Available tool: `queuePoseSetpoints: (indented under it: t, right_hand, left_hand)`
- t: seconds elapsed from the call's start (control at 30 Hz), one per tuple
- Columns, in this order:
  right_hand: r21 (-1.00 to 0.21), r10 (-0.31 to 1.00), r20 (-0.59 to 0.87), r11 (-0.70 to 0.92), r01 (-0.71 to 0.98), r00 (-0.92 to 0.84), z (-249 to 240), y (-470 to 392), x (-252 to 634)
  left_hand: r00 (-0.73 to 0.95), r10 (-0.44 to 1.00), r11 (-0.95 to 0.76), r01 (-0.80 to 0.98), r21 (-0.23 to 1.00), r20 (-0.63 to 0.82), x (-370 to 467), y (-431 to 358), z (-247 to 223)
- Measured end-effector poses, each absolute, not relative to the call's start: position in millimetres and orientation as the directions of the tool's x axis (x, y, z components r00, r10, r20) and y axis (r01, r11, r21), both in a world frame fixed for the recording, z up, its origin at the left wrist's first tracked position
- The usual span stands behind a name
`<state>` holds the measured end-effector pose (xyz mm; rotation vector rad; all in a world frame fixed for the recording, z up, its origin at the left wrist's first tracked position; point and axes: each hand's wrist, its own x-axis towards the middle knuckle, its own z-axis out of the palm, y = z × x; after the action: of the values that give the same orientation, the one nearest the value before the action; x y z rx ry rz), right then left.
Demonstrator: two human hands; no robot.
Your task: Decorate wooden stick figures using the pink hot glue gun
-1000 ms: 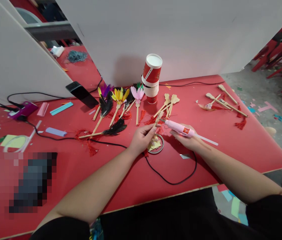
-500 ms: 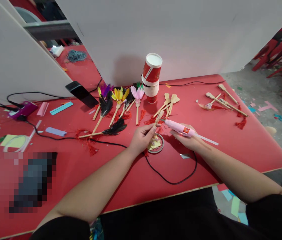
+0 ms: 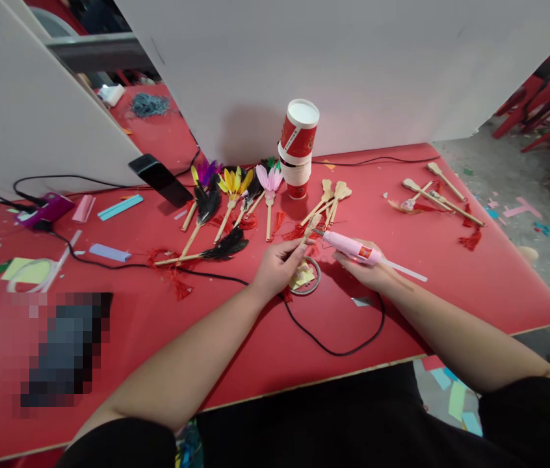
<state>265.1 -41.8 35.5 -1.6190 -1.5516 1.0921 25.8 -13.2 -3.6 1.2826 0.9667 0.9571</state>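
My left hand (image 3: 279, 265) pinches a wooden stick (image 3: 312, 225) by its handle, with the wide flat end pointing up and away. My right hand (image 3: 363, 268) is wrapped round a pink glue gun (image 3: 350, 247); its nozzle is at the stick's wide end, and a clear glue stick (image 3: 405, 270) pokes out of its back. Below my left hand lies a roll of tape (image 3: 318, 281) with yellowish scraps inside its ring. Several bare wooden sticks (image 3: 339, 192) with red tassels rest just beyond the nozzle.
Feathered sticks (image 3: 234, 188) lie left of the stacked paper cups (image 3: 299, 133). A black cord (image 3: 333, 353) loops across the red table toward a purple power strip (image 3: 51, 211). More wooden sticks (image 3: 443, 195) lie at the right. A phone (image 3: 160, 179) leans near the white partition (image 3: 353, 65).
Both hands keep nearly the same pose, with the glue gun's nozzle still at the stick's wide end. The view has shifted very slightly.
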Motion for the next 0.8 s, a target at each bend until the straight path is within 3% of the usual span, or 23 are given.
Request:
queuePoseSetpoints:
  t: [0.4,0.8]
  right_hand:
    - [-0.887,0.989,-0.142,-0.105,0.450,-0.047,29.9,-41.2,266.5]
    - [-0.897,0.997,-0.030,0.006,0.443,-0.074,12.4,-40.9,271.3]
  left_hand:
    - [0.333,0.943,0.005,0.010,1.000,-0.008,22.8,-11.9,-2.4]
    - [0.312,0.950,0.020,0.035,0.999,-0.030,25.9,-12.4,2.6]
